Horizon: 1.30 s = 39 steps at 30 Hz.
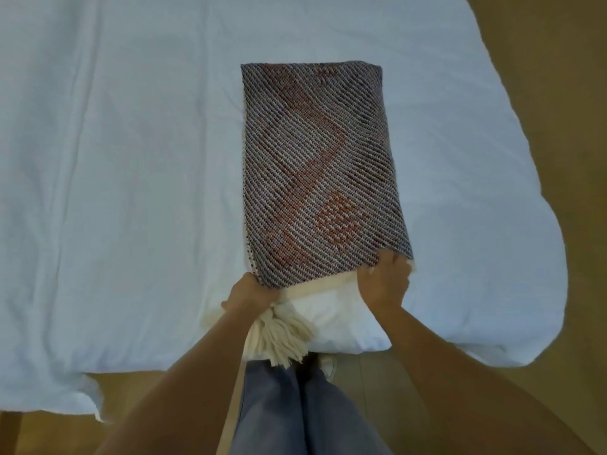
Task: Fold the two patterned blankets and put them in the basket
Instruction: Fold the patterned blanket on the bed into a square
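The left hand (249, 292) grips the near left corner of the blanket (318, 165), its fingers curled under the edge. The right hand (382, 280) grips the near right corner, with its fingertips tucked beneath the cloth. Both bare forearms reach in from the lower edge of the view. A cream tassel (279, 336) hangs just below the left hand, over the edge of the bed (115, 192), and a cream fringe shows between the hands along the blanket's near edge. The blanket is folded into a long rectangle, dark woven with reddish patches, and lies flat on the bed's white cover, running away from the person. Below the bed edge are blue trousers (279, 405) and a pale shoe (328, 366) on a brown floor (558, 93).
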Motion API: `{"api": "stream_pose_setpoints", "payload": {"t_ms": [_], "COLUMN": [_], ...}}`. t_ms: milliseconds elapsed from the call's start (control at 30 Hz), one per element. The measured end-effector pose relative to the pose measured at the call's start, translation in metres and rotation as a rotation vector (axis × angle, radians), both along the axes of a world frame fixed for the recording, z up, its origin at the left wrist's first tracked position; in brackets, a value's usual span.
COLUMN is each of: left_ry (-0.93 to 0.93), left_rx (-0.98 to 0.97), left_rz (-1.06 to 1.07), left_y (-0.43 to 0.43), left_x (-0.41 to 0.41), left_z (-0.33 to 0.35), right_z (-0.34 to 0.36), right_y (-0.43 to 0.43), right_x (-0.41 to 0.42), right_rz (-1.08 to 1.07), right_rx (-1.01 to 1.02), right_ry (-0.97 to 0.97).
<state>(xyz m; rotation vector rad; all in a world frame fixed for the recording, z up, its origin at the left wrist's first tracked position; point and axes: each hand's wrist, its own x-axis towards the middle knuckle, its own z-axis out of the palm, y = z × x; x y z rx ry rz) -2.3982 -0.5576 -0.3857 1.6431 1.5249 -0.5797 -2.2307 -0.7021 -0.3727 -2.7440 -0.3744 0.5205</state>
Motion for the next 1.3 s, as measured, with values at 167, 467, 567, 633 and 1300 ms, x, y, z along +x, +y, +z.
{"api": "stream_pose_setpoints", "payload": {"t_ms": [167,467,567,633,1300], "left_ry": [-0.048,-0.066,-0.121,-0.117,-0.222], "left_rx": [0.010,0.171,0.185,0.181,0.365], "left_rz": [-0.020,0.003,0.043,0.042,-0.163], "left_y": [0.003,-0.008,-0.011,-0.012,0.061], "left_x": [0.001,0.010,0.010,0.006,0.080], "left_z": [0.003,0.002,0.001,-0.001,0.057], "right_z": [-0.005,-0.011,-0.006,-0.006,0.031], "right_y": [-0.008,-0.015,-0.018,-0.026,0.025], "right_x": [0.033,0.041,0.037,0.035,0.073], "right_rz": [-0.353,-0.409,-0.423,-0.486,0.004], "right_rx": [0.035,0.236,0.359,0.422,0.190], "right_ry": [0.266,0.372,0.258,0.228,0.057]}}
